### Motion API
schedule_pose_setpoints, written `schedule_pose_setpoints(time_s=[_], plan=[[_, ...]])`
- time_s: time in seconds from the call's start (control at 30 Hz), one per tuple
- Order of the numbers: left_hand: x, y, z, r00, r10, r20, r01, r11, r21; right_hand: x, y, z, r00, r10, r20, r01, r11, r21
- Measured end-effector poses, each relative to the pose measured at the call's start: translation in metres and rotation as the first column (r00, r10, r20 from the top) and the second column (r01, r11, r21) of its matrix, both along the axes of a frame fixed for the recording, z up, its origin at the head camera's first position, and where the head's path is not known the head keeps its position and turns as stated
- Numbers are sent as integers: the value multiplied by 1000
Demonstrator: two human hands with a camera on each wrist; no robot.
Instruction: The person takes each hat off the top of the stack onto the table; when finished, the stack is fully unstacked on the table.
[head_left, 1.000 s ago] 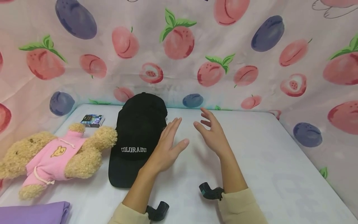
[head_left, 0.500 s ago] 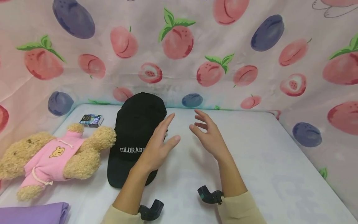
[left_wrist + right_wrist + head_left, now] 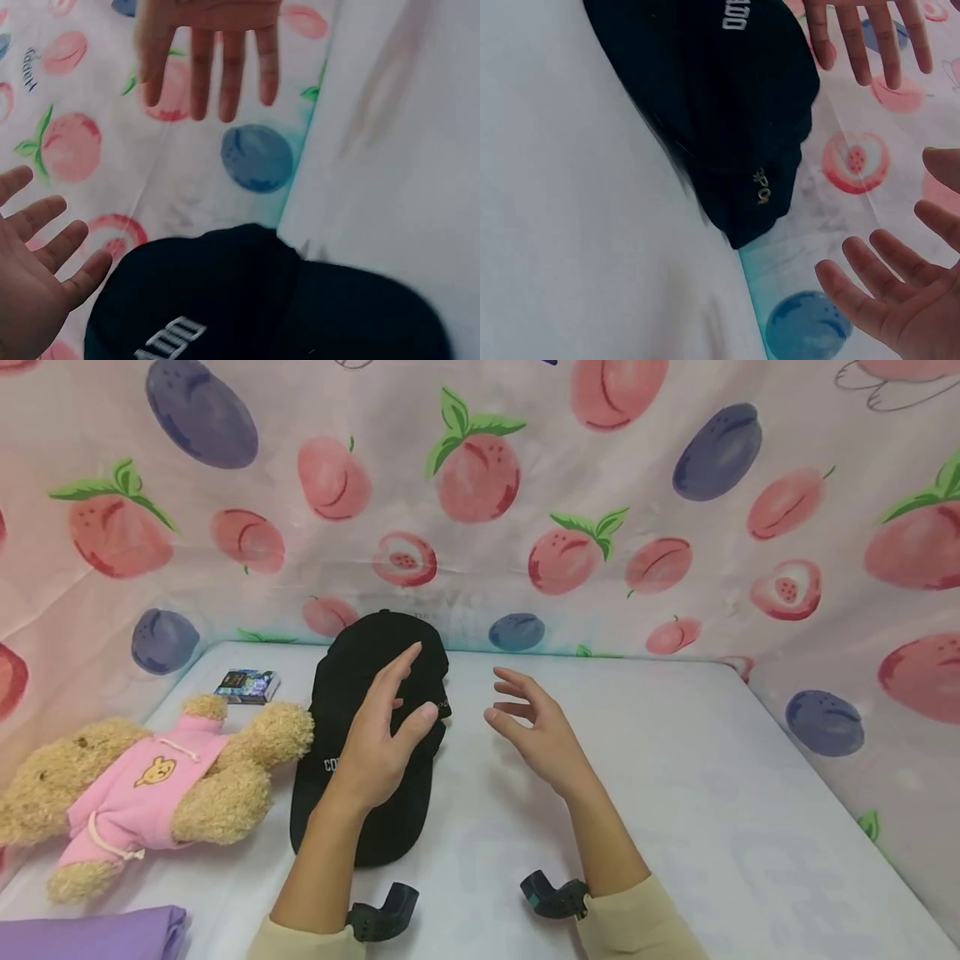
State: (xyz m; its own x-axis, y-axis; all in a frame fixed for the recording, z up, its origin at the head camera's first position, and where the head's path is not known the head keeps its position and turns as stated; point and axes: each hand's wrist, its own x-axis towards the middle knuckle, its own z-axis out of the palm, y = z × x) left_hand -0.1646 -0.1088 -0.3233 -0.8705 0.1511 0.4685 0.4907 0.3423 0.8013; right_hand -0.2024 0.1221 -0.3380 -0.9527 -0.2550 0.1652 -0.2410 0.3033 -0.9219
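Observation:
A black baseball cap (image 3: 378,672) with white COLORADO lettering lies on the white tabletop, brim toward me. My left hand (image 3: 377,752) hovers over its right part in the head view, fingers extended and thumb apart, covering some letters. To the right, my right hand (image 3: 534,731) is held in the air beside the cap, fingers relaxed and slightly bent. Nothing is in either palm. The left wrist view has my left hand (image 3: 34,281) at the lower left, with the cap (image 3: 202,300) below. In the right wrist view, the right hand (image 3: 900,292) is spread with its palm showing.
A teddy bear (image 3: 161,785) in a pink hoodie lies left of the cap. Behind it is a small dark patterned box (image 3: 248,686). A folded purple cloth (image 3: 90,935) sits at the near left corner. A fruit-print curtain (image 3: 480,568) hangs along the table's back.
My left hand has moved left, from the cap's right edge to over the cap. The right hand has shifted slightly left and down. The cap and bear stay in place.

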Motion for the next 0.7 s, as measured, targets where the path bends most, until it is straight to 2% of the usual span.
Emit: schedule_pose_setpoints(time_s=[0.17, 0.37, 0.7], plan=[[1, -16, 8, 998, 58, 9, -58, 998, -7, 0, -7, -2, 1000, 17, 18, -17, 1000, 2], [9, -36, 17, 992, 114, 57, -112, 993, -36, 2, -14, -7, 997, 52, 59, -51, 998, -24], [8, -47, 15, 985, 137, 106, -129, 988, -79, 2, -23, -11, 994, 79, 78, -77, 997, -24]])
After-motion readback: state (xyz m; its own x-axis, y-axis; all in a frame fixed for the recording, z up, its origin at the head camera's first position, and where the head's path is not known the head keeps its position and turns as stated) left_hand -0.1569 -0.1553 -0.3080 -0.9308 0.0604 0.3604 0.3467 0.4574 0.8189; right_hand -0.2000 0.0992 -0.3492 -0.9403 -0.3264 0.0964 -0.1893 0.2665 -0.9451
